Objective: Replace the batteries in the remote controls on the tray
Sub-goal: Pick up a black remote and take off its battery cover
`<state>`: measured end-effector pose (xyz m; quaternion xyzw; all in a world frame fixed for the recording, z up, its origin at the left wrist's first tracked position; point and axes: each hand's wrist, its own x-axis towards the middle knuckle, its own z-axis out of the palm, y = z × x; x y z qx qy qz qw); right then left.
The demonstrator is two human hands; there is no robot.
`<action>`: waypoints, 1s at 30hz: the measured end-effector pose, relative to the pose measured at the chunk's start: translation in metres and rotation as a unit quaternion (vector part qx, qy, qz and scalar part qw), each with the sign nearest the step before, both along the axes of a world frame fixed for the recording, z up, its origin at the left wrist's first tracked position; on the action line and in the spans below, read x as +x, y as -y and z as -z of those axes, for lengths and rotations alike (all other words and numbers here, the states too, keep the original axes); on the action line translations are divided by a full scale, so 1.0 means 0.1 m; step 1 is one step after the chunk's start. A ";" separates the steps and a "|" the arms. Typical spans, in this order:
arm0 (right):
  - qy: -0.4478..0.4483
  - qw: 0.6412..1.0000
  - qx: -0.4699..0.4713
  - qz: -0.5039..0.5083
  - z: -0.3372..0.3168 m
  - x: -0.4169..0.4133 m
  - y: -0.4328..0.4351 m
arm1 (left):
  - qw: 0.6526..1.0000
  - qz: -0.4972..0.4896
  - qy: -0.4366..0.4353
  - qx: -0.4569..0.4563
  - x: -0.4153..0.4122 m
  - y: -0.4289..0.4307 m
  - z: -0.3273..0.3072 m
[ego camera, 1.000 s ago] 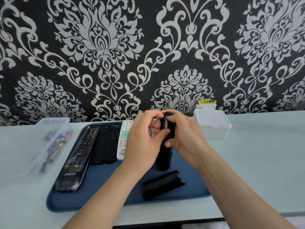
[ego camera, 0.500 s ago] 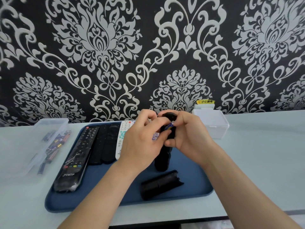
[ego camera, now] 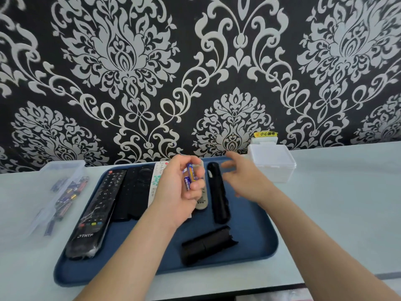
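A blue tray holds several remotes. My left hand is above the tray's middle, closed around two blue and orange batteries. To its right a slim black remote lies on the tray with its back open. Its black cover lies near the tray's front. My right hand hovers blurred just right of that remote, fingers spread and holding nothing. A big black remote, two more black remotes and white remotes lie to the left, partly hidden by my left hand.
A clear box of batteries sits on the pale table left of the tray. A closed white plastic box stands at the back right by the patterned wall. The table's front edge runs just below the tray.
Both hands were together on the upright black remote. Now the remote lies on the tray, my left hand has drawn back with the batteries, and my right hand has let go.
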<state>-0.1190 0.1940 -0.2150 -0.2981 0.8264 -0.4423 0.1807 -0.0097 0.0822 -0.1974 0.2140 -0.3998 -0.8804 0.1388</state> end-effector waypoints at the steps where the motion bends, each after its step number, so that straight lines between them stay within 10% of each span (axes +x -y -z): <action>1: -0.075 0.997 0.019 0.023 0.01 -0.02 -0.02 | 1.000 0.012 0.013 -0.023 -0.01 0.00 -0.01; 5: -0.265 0.956 -0.015 0.127 -0.11 -0.21 -0.31 | 0.966 0.049 0.055 -0.248 -0.12 -0.09 -0.03; 8: -0.255 0.952 0.071 0.154 -0.09 -0.50 -0.62 | 0.870 0.051 0.067 -0.486 -0.36 -0.23 -0.04; 14: -0.061 0.993 0.091 0.043 0.16 -0.75 -0.90 | 0.450 0.073 0.132 -0.880 -0.92 -0.53 0.05; 19: -0.017 0.997 0.028 0.064 0.23 -0.81 -0.95 | 0.256 0.042 0.081 -0.962 -1.18 -0.67 0.16; 23: 0.034 0.995 -0.020 0.093 0.33 -0.86 -0.94 | 0.172 0.010 -0.003 -0.985 -1.27 -0.66 0.25; 30: 0.075 0.991 -0.097 0.058 0.32 -0.97 -1.05 | 0.130 -0.020 -0.055 -0.990 -1.30 -0.55 0.23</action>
